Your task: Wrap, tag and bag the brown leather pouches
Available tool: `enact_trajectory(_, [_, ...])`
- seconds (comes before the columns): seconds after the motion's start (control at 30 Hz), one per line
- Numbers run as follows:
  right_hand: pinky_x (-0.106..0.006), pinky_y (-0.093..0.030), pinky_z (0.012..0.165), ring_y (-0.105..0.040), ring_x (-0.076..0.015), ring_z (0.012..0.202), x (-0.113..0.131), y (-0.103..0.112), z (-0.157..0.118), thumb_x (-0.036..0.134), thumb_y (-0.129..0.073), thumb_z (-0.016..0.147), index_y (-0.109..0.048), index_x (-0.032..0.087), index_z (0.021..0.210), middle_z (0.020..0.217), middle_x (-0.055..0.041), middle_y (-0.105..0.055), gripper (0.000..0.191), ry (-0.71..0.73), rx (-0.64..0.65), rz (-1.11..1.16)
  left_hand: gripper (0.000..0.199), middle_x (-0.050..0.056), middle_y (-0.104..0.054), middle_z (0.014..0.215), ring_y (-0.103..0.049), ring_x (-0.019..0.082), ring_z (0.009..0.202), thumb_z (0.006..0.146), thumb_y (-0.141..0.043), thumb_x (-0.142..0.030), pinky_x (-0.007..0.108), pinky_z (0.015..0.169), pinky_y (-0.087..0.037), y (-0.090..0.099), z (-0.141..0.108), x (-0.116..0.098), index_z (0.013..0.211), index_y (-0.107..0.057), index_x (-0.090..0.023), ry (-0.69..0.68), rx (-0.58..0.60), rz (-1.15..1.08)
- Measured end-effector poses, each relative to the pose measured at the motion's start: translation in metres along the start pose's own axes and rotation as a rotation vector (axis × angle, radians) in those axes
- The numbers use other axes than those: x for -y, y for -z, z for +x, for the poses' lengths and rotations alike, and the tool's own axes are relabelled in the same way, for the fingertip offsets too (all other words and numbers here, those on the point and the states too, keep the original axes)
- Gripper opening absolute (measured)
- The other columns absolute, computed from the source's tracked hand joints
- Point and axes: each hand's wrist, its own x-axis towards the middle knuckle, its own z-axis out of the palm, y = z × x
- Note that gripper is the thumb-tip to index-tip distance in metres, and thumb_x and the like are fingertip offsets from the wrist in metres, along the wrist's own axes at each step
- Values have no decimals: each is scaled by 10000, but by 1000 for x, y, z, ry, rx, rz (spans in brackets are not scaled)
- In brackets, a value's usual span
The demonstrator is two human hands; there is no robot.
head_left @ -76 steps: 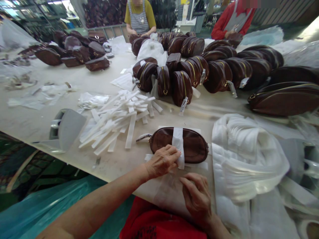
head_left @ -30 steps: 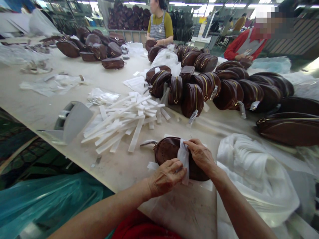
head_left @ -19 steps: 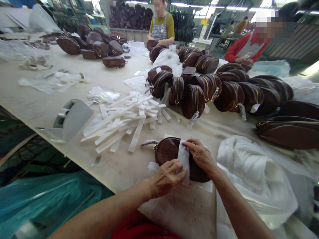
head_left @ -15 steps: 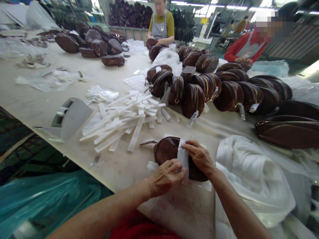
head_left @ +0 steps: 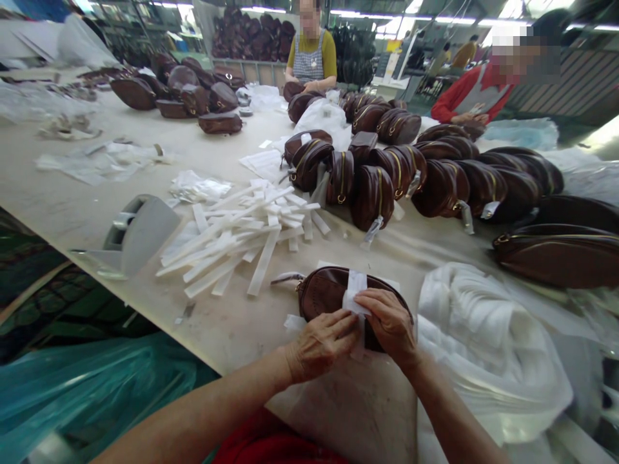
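The right hand (head_left: pixel 389 322) has come down from the far edge of the small brown leather zip pouch (head_left: pixel 324 293) to its near side, beside the left hand (head_left: pixel 322 341). Both now pinch the white foam strip (head_left: pixel 355 287) wrapped over the pouch, which lies at the near edge of the beige worktable (head_left: pixel 72 206), so the band looks pulled snug.

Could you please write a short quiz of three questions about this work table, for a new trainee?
1. True or false: both hands touch the white strip on the brown pouch.
2. What lies left of the heap of white strips? A) tape dispenser B) scissors C) box
3. The folded white sheets lie on which side of the pouch?

Key: 1 true (left hand, right hand); 2 A; 3 right.
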Motion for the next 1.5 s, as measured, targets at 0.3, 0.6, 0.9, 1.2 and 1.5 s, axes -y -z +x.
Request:
enact_trajectory(0.3, [-344,-552,770,-631,-197,890,12,-2,-11,68,-514,848,-672,194,973,888,-70,-704,237,81,-66,68,193,99,-603,1056,-526,208,1108,949,-418,-198,318,853,-510,8,2,-4,1058,-556,-118,41,69,-50])
enact_trajectory(0.6, [-337,-554,745,-632,-197,868,22,-1,-14,96,-538,856,-666,181,973,866,-78,-707,193,102,-66,107,197,105,-601,1111,-494,208,1175,942,-437,-191,326,928,-499,1,-1,-2,1075,-562,-116,13,-64,-76])
enact_trajectory(0.9, [-346,-556,725,-639,-204,860,29,0,-24,164,-541,873,-665,171,979,868,-96,-709,163,119,-65,126,172,115,-577,1076,-505,210,1131,929,-439,-145,364,968,-504,-2,-3,1,1034,-567,-97,-14,-195,-153])
enact_trajectory(1.2, [-378,-544,755,-632,-216,897,26,-4,-33,167,-535,878,-651,173,1029,921,-102,-708,191,163,-39,107,124,116,-551,954,-527,207,991,912,-425,-127,392,891,-535,-1,-4,-2,987,-512,-80,92,-270,-219])
enact_trajectory(1.5, [-414,-534,888,-566,-239,1114,27,2,-47,100,-504,870,-559,164,1242,1133,-129,-652,382,180,91,51,197,105,-610,1003,-534,204,1060,911,-416,-105,361,942,-516,0,-2,3,1069,-532,-86,-14,-230,-230])
